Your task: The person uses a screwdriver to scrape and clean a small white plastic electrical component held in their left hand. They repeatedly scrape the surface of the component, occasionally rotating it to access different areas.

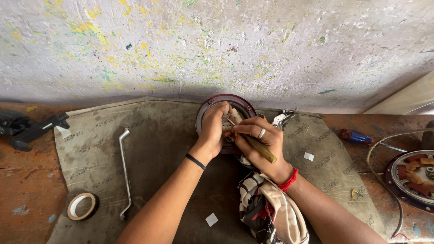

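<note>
While both hands meet over the round motor housing (244,105), the work sits directly ahead of the person, at the far edge of the grey mat (153,149) and close to the paint-flecked wall (217,45). The left hand (216,129) reaches in from the near left and rests on the housing's pale inner part, its fingers curled down over the middle; whether they pinch anything there cannot be told. The right hand (258,138) comes from the near right, and its grip is closed around a screwdriver (261,149) with a translucent yellowish handle. The tool's long axis runs from lower right to upper left, the handle end toward the wrist and the tip, hidden among the fingers, aimed at the centre of the housing where the left fingertips are. The two hands touch or nearly touch, so neither is clearly nearer.

The housing is a shallow disc with a dark maroon rim and a lighter face, mostly covered by the hands. A patterned cloth (266,208) lies under the right forearm. On the mat's left lie a bent metal wrench (125,171) and a roll of tape (82,206).
</note>
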